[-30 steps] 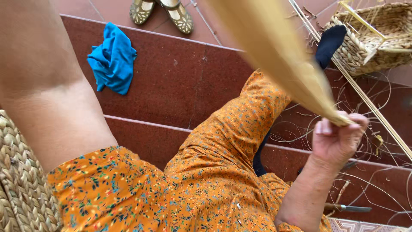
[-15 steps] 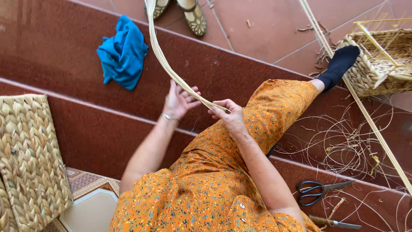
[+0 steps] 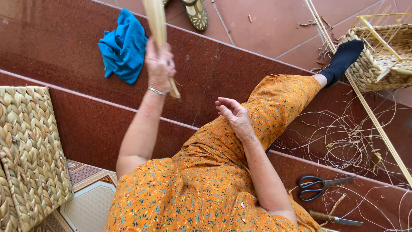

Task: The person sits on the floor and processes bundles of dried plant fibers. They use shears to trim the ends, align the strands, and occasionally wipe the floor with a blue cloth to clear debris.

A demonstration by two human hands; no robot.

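Pale straw-coloured reed strip (image 3: 156,25) stands upright at 11 o'clock, the raised left hand (image 3: 160,64) fisted tight around it, its lower end poking out beneath. The right hand (image 3: 232,112) rests on the orange knee, empty, fingers loosely curled. Bare red step (image 3: 64,47) lies between the hands; scissors (image 3: 319,186) sit well apart at 4 o'clock, a blue cloth (image 3: 124,47) just beside the left hand at 10.

Matt, dry straw-like strip (image 3: 156,21); coarse woven basket (image 3: 377,56); perhaps polished stone steps (image 3: 77,47).

One blue cloth (image 3: 124,47) on the upper step, one pair of black-handled scissors (image 3: 319,185) on the lower step, one knife (image 3: 332,218) beside them, two woven baskets (image 3: 380,56) (image 3: 30,154), one patterned shoe (image 3: 196,13), one reed strip (image 3: 156,25).
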